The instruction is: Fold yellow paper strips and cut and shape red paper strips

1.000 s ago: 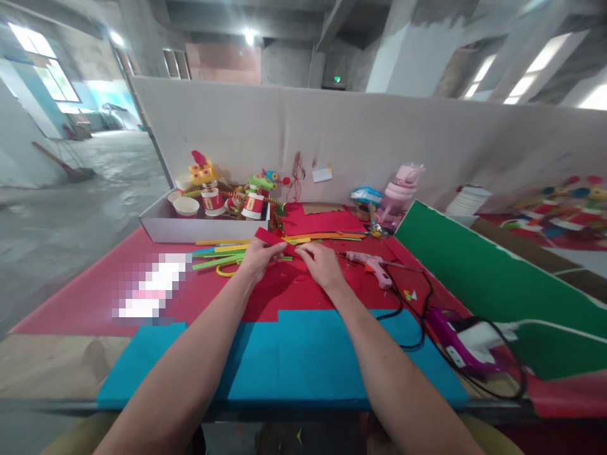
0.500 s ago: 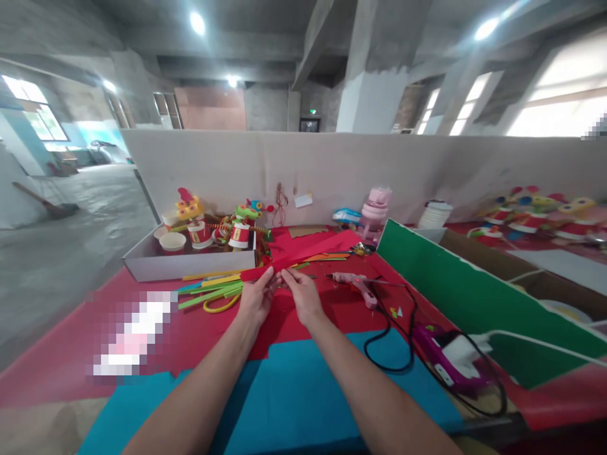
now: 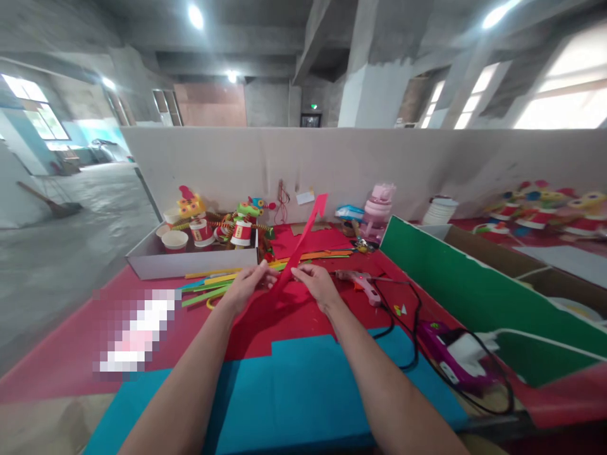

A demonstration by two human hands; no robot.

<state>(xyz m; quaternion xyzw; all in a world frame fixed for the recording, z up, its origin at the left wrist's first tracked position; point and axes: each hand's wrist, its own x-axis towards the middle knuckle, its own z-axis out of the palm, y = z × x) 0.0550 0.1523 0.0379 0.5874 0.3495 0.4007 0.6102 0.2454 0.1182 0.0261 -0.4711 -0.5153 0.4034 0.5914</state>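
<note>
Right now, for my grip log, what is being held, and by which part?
The red strip, held by its lower part in the right hand. Whether the left hand touches it too cannot be told.

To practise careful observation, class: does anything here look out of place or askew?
The red strip is bent near its top, perhaps deliberately; green strips lie splayed, and small scraps sit loose near the glue gun. Nothing looks spilled.

The single head view looks forward and slightly down from above the near edge of the red-covered table (image 3: pixel 199 335), taking in the long pale upright partition (image 3: pixel 341 158) beyond.
</note>
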